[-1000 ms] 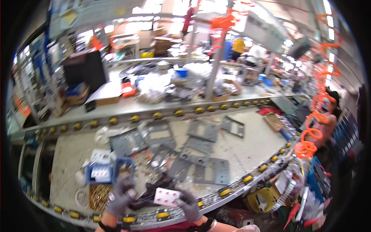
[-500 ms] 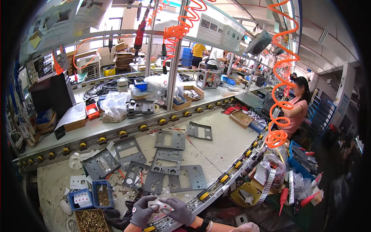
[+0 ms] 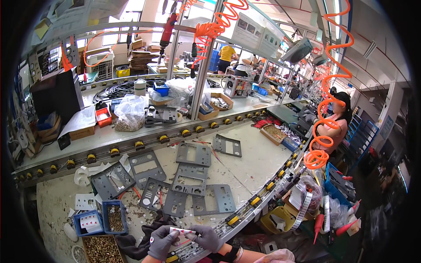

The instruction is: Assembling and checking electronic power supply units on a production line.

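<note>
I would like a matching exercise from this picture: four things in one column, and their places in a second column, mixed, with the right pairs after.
Things:
1. white label sheet
2. blue bin of screws
3. orange coiled hose
4. clear bag of parts

Places:
A. on the back shelf beyond the roller rail
B. hanging at the right of the bench
C. between the left hand and the right hand
D. on the bench at the lower left

Pairs: 1-C, 2-D, 3-B, 4-A
</note>
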Tool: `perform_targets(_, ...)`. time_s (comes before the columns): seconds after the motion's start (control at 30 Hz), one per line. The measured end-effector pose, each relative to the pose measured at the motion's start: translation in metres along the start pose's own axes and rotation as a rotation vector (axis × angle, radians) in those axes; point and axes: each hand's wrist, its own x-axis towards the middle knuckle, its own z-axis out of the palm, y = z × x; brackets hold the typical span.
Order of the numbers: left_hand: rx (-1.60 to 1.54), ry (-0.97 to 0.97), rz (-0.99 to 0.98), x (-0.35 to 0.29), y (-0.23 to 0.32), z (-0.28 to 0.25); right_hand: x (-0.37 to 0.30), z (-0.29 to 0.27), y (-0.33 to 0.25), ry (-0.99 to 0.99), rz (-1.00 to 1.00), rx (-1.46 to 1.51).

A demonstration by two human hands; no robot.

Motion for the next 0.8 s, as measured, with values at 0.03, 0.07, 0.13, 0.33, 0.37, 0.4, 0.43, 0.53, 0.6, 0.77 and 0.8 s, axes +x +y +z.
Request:
perform_targets(0.03, 0.001, 0.003, 0.017, 0.0, 0.0, 0.0, 0.0, 0.0, 0.0, 0.001, -0.001, -0.001)
perform_targets(0.07, 0.002, 0.002, 0.019, 0.0, 0.001, 0.002, 0.001, 0.0, 0.001, -0.016, 0.017, 0.019)
perform_targets(0.13, 0.011, 0.018, 0.027, -0.001, 0.007, 0.005, 0.001, -0.001, 0.003, -0.031, 0.033, 0.039)
perform_targets(0.33, 0.075, -0.009, 0.036, -0.005, 0.013, 0.01, -0.002, -0.006, 0.009, -0.105, 0.181, 0.111)
perform_targets(0.37, 0.077, -0.009, 0.037, -0.005, 0.014, 0.011, -0.003, -0.006, 0.008, -0.096, 0.211, 0.131)
perform_targets(0.4, 0.084, -0.006, 0.049, -0.005, 0.016, 0.013, -0.002, -0.006, 0.007, -0.089, 0.242, 0.151)
perform_targets(0.43, 0.091, -0.003, 0.062, -0.005, 0.016, 0.014, -0.002, -0.007, 0.005, -0.089, 0.242, 0.152)
perform_targets(0.53, 0.117, -0.018, 0.033, -0.001, 0.011, 0.006, -0.001, -0.007, 0.0, -0.051, 0.163, 0.132)
perform_targets(0.6, 0.131, -0.022, 0.056, -0.002, 0.009, 0.005, -0.003, -0.007, -0.005, -0.008, 0.156, 0.149)
perform_targets(0.77, 0.17, -0.016, 0.082, -0.002, 0.013, 0.009, -0.004, -0.005, -0.003, 0.096, 0.072, 0.14)
perform_targets(0.8, 0.171, -0.019, 0.082, -0.002, 0.013, 0.009, -0.004, -0.005, -0.003, 0.121, 0.039, 0.123)
